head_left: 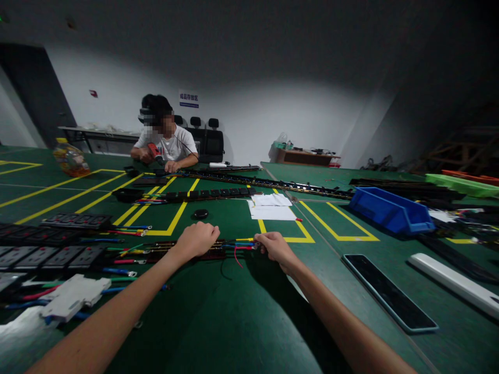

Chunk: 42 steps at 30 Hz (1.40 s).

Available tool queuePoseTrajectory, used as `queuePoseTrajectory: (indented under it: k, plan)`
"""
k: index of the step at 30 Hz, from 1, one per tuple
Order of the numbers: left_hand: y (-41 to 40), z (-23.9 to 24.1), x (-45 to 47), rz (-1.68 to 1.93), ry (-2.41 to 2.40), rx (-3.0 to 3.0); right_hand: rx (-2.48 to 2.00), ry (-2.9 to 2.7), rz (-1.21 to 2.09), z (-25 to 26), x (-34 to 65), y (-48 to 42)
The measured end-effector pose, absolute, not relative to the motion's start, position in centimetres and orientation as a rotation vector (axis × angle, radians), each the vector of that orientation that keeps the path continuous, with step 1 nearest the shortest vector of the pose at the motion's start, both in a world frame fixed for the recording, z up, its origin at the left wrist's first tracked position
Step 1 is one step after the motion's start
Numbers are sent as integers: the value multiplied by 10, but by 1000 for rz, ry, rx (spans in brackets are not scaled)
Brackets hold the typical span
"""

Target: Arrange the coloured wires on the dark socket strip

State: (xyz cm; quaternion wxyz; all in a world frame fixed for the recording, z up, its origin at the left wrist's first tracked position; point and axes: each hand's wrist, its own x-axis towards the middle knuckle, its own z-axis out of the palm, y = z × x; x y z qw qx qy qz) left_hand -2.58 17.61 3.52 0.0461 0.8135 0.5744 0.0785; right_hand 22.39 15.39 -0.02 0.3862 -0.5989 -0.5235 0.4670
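Note:
My left hand [198,239] is closed over a long dark strip with brass-coloured bars [161,249]; its fingertips are hidden behind the hand. From the strip's right end come short red, blue and yellow wires [242,245]. My right hand [275,250] pinches the tips of these wires between thumb and fingers. A thin red wire [237,258] curls loose below them. To the left lie dark socket strips [70,258] with coloured wires that end in metal ring lugs. A light grey plastic part [76,296] lies on wires nearer to me.
A blue bin [390,213], a phone [390,293] and a long white object [454,283] lie to the right on the green table [234,332]. White papers [272,208] and a round black object [200,214] lie beyond my hands. Across the table, a person [171,143] holds a red power tool [155,152].

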Motion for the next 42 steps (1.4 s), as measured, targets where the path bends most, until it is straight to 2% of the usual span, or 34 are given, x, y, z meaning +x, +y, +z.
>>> queuePoseTrajectory:
  k: [14, 21, 42]
  plan:
    - [177, 33, -27, 243, 1761, 2491, -1302, -1401, 1150, -6, 232, 145]
    - [177, 32, -25, 223, 1830, 2510, -1289, -1413, 1207, -7, 237, 143]
    - [176, 32, -27, 233, 1812, 2526, -1276, -1504, 1019, -21, 235, 145]
